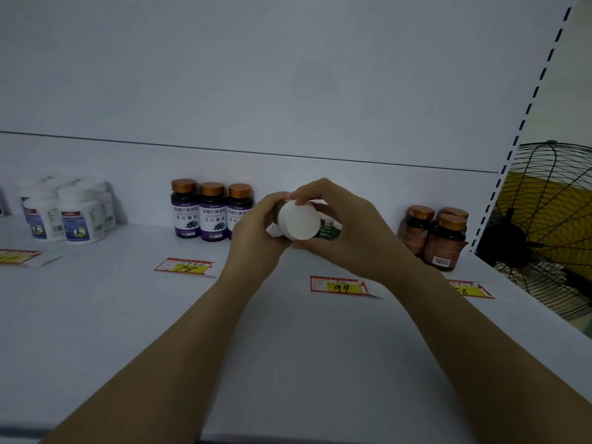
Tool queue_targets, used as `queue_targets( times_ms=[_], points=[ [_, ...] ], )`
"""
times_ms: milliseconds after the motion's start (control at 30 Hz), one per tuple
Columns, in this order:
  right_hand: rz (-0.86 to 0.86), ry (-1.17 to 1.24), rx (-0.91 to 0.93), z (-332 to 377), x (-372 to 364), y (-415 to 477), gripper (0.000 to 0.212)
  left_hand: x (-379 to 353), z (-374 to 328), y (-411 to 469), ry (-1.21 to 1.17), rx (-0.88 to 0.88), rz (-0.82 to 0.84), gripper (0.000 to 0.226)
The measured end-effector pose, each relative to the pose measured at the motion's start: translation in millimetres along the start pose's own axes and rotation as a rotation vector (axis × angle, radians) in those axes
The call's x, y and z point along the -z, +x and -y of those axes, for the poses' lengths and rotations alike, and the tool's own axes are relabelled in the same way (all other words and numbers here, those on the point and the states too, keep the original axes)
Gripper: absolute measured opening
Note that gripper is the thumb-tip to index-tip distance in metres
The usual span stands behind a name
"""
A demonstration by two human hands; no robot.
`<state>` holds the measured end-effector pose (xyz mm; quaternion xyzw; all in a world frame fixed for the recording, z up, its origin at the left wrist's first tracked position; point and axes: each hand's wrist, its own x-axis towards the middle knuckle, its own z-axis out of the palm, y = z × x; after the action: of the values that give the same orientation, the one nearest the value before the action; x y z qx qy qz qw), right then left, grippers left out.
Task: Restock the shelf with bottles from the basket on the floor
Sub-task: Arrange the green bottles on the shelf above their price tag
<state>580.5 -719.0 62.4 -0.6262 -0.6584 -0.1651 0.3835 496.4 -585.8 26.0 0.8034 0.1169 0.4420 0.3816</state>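
Both my hands hold one bottle with a white cap (298,220) above the white shelf (128,315), its cap turned toward me. My left hand (256,233) grips the bottle from the left. My right hand (344,225) wraps it from the right, fingertips on the cap's top edge. A green label (328,230) shows between my right fingers; I cannot tell whether it belongs to this bottle or to one behind it. The basket is out of view.
Three purple-labelled bottles with copper caps (213,211) stand left of my hands. White bottles (69,213) stand far left, brown bottles (437,235) to the right. Price tags lie on the shelf, one reading 99 (341,286). A black wire fan (551,225) stands beyond the shelf's right edge.
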Motion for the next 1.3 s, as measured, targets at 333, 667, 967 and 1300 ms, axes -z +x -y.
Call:
queue_targets(
  times_ms=[333, 667, 967, 1300],
  points=[
    [-0.128, 0.256, -0.414, -4, 21, 4, 0.044, -2, -22, -5, -0.247, 0.092, 0.273, 0.060],
    [0.076, 0.665, -1.053, -21, 25, -2, 0.047, -1, -30, -9, -0.531, 0.535, 0.645, 0.049],
    [0.066, 0.648, -1.068, -23, 26, -1, 0.047, -1, -28, -9, -0.542, 0.554, 0.656, 0.046],
    [0.070, 0.330, -0.694, -12, 30, 2, 0.032, 0, -20, -7, -0.360, 0.425, 0.512, 0.043]
  ],
)
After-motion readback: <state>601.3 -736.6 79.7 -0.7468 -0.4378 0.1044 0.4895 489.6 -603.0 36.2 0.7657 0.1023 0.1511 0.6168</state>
